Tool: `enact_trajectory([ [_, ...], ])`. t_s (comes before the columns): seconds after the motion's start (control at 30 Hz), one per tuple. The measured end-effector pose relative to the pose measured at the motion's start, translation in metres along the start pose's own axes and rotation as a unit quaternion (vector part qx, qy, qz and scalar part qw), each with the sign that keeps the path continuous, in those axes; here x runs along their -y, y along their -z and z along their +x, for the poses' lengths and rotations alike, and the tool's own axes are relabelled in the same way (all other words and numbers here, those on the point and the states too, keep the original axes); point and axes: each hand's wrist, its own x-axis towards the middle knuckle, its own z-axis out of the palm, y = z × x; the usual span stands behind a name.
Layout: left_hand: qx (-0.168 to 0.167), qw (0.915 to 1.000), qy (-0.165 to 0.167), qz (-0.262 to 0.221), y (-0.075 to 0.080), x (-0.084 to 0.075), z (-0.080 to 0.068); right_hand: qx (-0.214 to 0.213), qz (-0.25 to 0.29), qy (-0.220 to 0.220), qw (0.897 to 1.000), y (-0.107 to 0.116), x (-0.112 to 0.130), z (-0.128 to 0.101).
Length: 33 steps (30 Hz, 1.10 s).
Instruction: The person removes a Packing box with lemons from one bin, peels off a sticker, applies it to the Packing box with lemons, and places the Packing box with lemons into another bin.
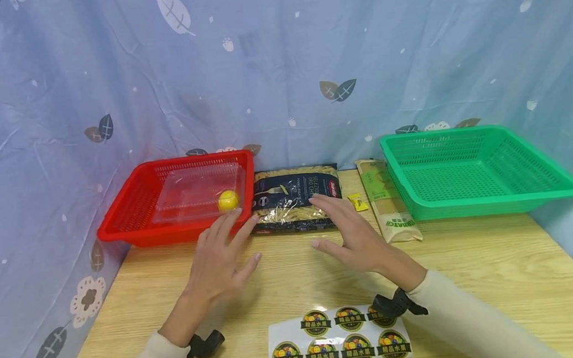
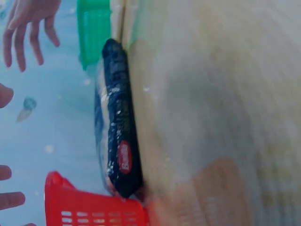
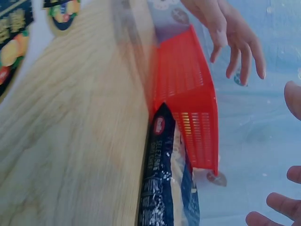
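Observation:
Both hands hover open over the wooden table (image 1: pixel 473 277), fingers spread and holding nothing. My left hand (image 1: pixel 243 235) is just in front of the red basket (image 1: pixel 134 212), its fingertips near the left corner of a dark pasta bag (image 1: pixel 292 192). My right hand (image 1: pixel 321 221) reaches over the bag's front right part. The bag lies flat between the two baskets; it also shows in the left wrist view (image 2: pixel 117 127) and the right wrist view (image 3: pixel 164 183). Inside the red basket sit a clear plastic box (image 1: pixel 192 191) and a yellow ball (image 1: pixel 228 199).
A green basket (image 1: pixel 470 169) stands empty at the back right. Beside it lie a long spaghetti pack (image 1: pixel 385 200) and a small yellow packet (image 1: pixel 358 201). A sticker sheet (image 1: pixel 337 336) lies at the table's near edge. A blue leaf-print curtain (image 1: pixel 278 63) closes off the back.

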Motion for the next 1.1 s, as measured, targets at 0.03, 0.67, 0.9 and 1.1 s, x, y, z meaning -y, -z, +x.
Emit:
enact_trajectory([
  [0.03, -0.003, 0.9999, 0.012, -0.005, 0.001, 0.002, 0.001, -0.001, 0.005, -0.005, 1.000, -0.001, 0.000, 0.002],
  [0.67, -0.095, 0.9780, 0.174, -0.065, 0.004, 0.043, 0.000, 0.008, 0.144, -0.073, 0.987, -0.019, 0.009, 0.073],
  [0.9, -0.213, 0.9609, 0.166, -0.060, -0.008, 0.062, -0.002, 0.011, 0.181, -0.091, 0.979, -0.034, 0.015, 0.112],
  [1.1, -0.310, 0.9339, 0.172, -0.042, -0.019, 0.071, -0.011, 0.026, 0.208, -0.094, 0.973, -0.052, 0.021, 0.131],
])
